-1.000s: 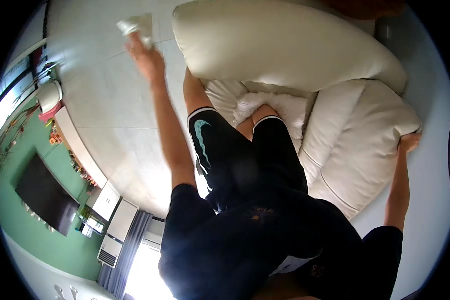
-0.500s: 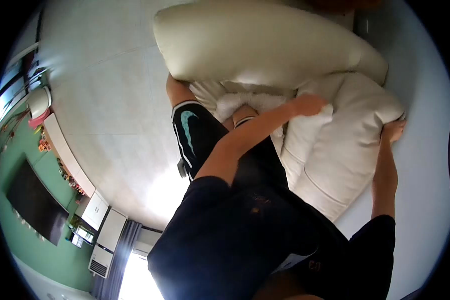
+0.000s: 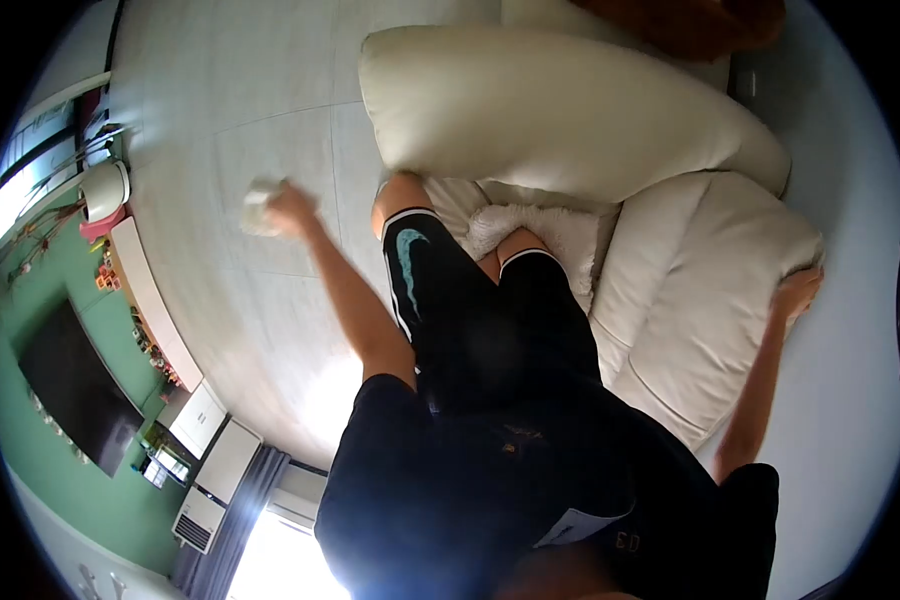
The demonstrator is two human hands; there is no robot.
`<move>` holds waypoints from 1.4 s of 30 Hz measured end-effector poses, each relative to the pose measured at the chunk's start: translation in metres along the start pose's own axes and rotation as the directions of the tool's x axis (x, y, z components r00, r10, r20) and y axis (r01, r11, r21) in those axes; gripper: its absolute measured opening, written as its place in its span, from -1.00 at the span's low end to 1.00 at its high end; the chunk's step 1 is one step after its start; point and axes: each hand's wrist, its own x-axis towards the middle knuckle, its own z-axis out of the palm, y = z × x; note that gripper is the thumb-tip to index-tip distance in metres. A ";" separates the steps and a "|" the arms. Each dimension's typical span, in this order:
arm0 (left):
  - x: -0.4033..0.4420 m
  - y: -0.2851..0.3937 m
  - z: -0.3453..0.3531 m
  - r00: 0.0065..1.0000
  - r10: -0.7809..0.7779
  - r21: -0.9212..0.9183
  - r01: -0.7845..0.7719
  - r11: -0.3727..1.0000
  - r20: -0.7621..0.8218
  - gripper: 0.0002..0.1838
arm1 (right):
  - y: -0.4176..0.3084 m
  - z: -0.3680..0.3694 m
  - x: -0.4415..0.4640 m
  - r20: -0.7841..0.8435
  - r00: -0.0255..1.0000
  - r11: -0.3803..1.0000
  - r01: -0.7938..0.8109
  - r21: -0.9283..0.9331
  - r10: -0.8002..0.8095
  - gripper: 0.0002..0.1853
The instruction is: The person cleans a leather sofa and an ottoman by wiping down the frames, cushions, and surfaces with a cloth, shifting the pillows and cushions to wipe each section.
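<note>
Cloth [image 3: 254, 212], pale and bunched, is held out at left above the tiled floor [image 3: 220, 320]; its long axis, blurred, seems to run near to far. A cream sofa [image 3: 700, 280] is seen at right, a dark screen [image 3: 80, 390] on a green wall [image 3: 65, 480] at left. The cloth is clamped in the left grip [image 3: 292, 208]; the sofa's right edge is touched by the right grip [image 3: 798, 290], whose closure cannot be told.

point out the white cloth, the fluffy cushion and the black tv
White cloth [image 3: 258, 210]: head view, middle of its blurred bunch, in the left hand [image 3: 292, 211]
Fluffy cushion [image 3: 577, 243]: head view, its shaggy top, toward the picture's right
Black tv [image 3: 81, 386]: head view, middle of the screen
</note>
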 end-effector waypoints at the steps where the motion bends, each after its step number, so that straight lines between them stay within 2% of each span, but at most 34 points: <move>1: -0.012 0.013 0.037 0.951 0.266 0.306 -0.304 0.902 0.159 -0.61 | 0.019 0.013 -0.012 -0.190 0.926 0.912 0.257 -0.320 -0.327 -0.48; 2: -0.053 0.049 0.067 0.888 0.405 0.226 -0.450 0.864 0.217 -0.67 | 0.014 0.009 -0.020 -0.172 0.932 0.910 0.251 -0.330 -0.320 -0.48; 4: -0.186 0.141 0.107 0.684 0.636 -0.273 -0.575 0.771 0.356 -0.68 | -0.023 0.004 -0.031 -0.263 0.963 0.998 -0.060 0.032 0.066 -0.47; 5: -0.259 0.177 0.115 0.499 0.730 -0.484 -0.547 0.683 0.467 -0.63 | -0.013 0.018 -0.030 -0.290 0.955 0.998 -0.062 0.014 0.064 -0.46; 7: -0.393 0.219 0.109 -0.005 0.834 -0.756 -0.426 0.497 0.551 -0.47 | -0.016 0.015 -0.032 -0.301 0.952 0.998 -0.052 0.037 0.061 -0.46; 8: -0.454 0.211 0.121 0.015 0.982 -0.892 -0.415 0.180 0.191 -0.75 | -0.021 0.017 -0.030 -0.316 0.948 0.997 -0.013 0.073 0.036 -0.47; 9: -0.492 0.213 0.114 -0.377 0.869 -0.857 -0.506 0.097 0.321 -0.76 | -0.013 0.032 -0.027 -0.314 0.947 0.997 -0.060 0.055 0.074 -0.46; 10: -0.523 0.217 0.097 -0.502 0.778 -0.791 -0.612 -0.011 0.377 -0.78 | -0.005 0.041 -0.026 -0.316 0.943 0.994 -0.095 0.056 0.108 -0.46; 11: -0.567 0.197 0.107 -0.442 0.788 -0.859 -0.469 0.203 0.428 -0.83 | 0.000 0.046 -0.024 -0.296 0.949 0.994 -0.107 0.025 0.109 -0.46; 13: -0.539 0.198 0.072 -0.646 0.755 -0.769 -0.538 -0.346 0.112 -0.85 | 0.008 0.049 -0.025 -0.311 0.950 0.999 -0.036 -0.015 0.029 -0.45; 14: -0.527 0.202 0.059 -0.701 0.691 -0.796 -0.515 -0.317 0.178 -0.85 | 0.014 0.054 -0.024 -0.300 0.953 0.999 -0.047 -0.021 0.038 -0.45; 16: -0.490 0.197 0.058 -0.531 0.738 -0.831 -0.553 0.069 0.415 -0.78 | 0.022 0.062 -0.022 -0.284 0.958 0.993 -0.066 -0.094 0.037 -0.43; 17: -0.462 0.188 0.061 -0.379 0.792 -0.809 -0.542 0.230 0.479 -0.66 | 0.022 0.062 -0.022 -0.282 0.959 0.996 -0.055 -0.073 0.032 -0.42; 18: -0.430 0.163 0.070 -0.129 0.831 -0.779 -0.451 0.437 0.541 -0.53 | 0.019 0.060 -0.020 -0.278 0.960 0.995 -0.062 -0.078 0.038 -0.42; 19: -0.384 0.118 0.108 -0.067 0.889 -0.873 -0.233 0.427 0.453 -0.35 | 0.017 0.058 -0.019 -0.294 0.955 0.997 -0.052 -0.049 0.036 -0.42; 20: -0.351 0.089 0.157 0.062 0.819 -0.720 -0.443 0.535 0.570 -0.32 | 0.017 0.058 -0.020 -0.299 0.954 0.999 -0.033 -0.022 0.025 -0.41; 22: -0.240 0.144 0.061 0.331 0.421 -0.251 -0.451 0.857 0.844 -0.27 | 0.033 0.066 -0.022 -0.257 0.966 0.999 -0.016 -0.035 0.006 -0.41; 23: -0.182 0.106 0.075 0.363 0.358 -0.153 -0.486 0.860 0.860 -0.21 | 0.016 0.053 -0.023 -0.298 0.954 1.000 0.016 -0.004 -0.016 -0.41; 24: -0.129 0.079 0.074 0.462 0.322 -0.193 -0.304 0.933 0.827 -0.17 | 0.004 0.048 -0.019 -0.357 0.934 0.999 0.043 0.033 -0.028 -0.41; 25: -0.099 0.055 0.064 0.695 0.356 -0.205 -0.294 0.934 0.625 -0.22 | 0.007 0.052 -0.017 -0.371 0.928 0.998 0.044 0.041 -0.025 -0.41; 26: -0.081 0.062 0.032 0.826 0.381 -0.076 -0.385 0.920 0.416 -0.37 | 0.015 0.057 -0.018 -0.341 0.940 1.000 -0.001 0.005 0.003 -0.41; 27: -0.066 0.068 0.003 0.825 0.422 -0.396 -0.269 0.878 0.376 -0.52 | 0.021 0.063 -0.016 -0.313 0.949 0.999 -0.044 -0.031 0.032 -0.42; 28: -0.069 0.077 -0.013 0.837 0.540 -0.445 -0.453 0.773 0.087 -0.63 | 0.024 0.066 -0.015 -0.335 0.942 0.999 -0.042 -0.015 0.035 -0.42; 29: -0.056 0.069 -0.014 0.863 0.504 -0.319 -0.468 0.825 0.037 -0.59 | 0.025 0.068 -0.015 -0.323 0.946 0.999 -0.043 -0.032 0.030 -0.42; 30: -0.057 0.063 -0.004 0.872 0.490 -0.326 -0.458 0.827 0.020 -0.59 | 0.027 0.069 -0.013 -0.308 0.951 0.998 -0.037 -0.048 0.020 -0.42; 31: -0.061 0.063 0.006 0.925 0.375 -0.311 -0.340 0.887 0.057 -0.56 | 0.027 0.074 -0.010 -0.316 0.949 0.999 -0.022 -0.030 0.012 -0.42; 33: -0.090 0.067 0.036 0.973 0.191 -0.325 -0.140 0.935 0.131 -0.45 | 0.042 0.086 -0.006 -0.314 0.946 0.969 0.000 -0.247 -0.080 -0.44; 34: -0.119 0.079 0.063 0.979 0.125 -0.366 -0.059 0.929 0.160 -0.36 | 0.047 0.099 -0.001 -0.345 0.935 0.962 -0.013 -0.272 -0.085 -0.47; 35: -0.154 0.090 0.105 0.962 0.275 -0.575 -0.228 0.786 -0.006 -0.24 | 0.045 0.098 0.004 -0.385 0.919 0.960 -0.028 -0.280 -0.085 -0.49; 36: -0.201 0.120 0.118 0.946 0.318 -0.432 -0.262 0.863 0.061 -0.29 | 0.045 0.098 0.008 -0.424 0.902 0.957 -0.043 -0.286 -0.086 -0.50; 37: -0.248 0.140 0.152 0.894 0.389 -0.352 -0.446 0.823 -0.223 -0.39 | 0.028 0.083 0.001 -0.479 0.874 0.984 -0.011 -0.180 -0.078 -0.51; 39: -0.328 0.190 0.161 0.835 0.424 -0.500 -0.550 0.669 -0.351 -0.53 | 0.012 0.072 -0.002 -0.559 0.823 0.994 0.069 -0.081 -0.103 -0.51; 40: -0.354 0.206 0.155 0.853 0.392 -0.518 -0.520 0.679 -0.344 -0.53 | 0.018 0.077 -0.006 -0.606 0.711 0.880 0.038 -0.473 -0.357 -0.53; 42: -0.392 0.237 0.141 0.910 0.333 -0.615 -0.413 0.672 -0.247 -0.75 | 0.023 0.074 -0.001 -0.542 0.582 0.617 -0.086 -0.782 -0.606 -0.55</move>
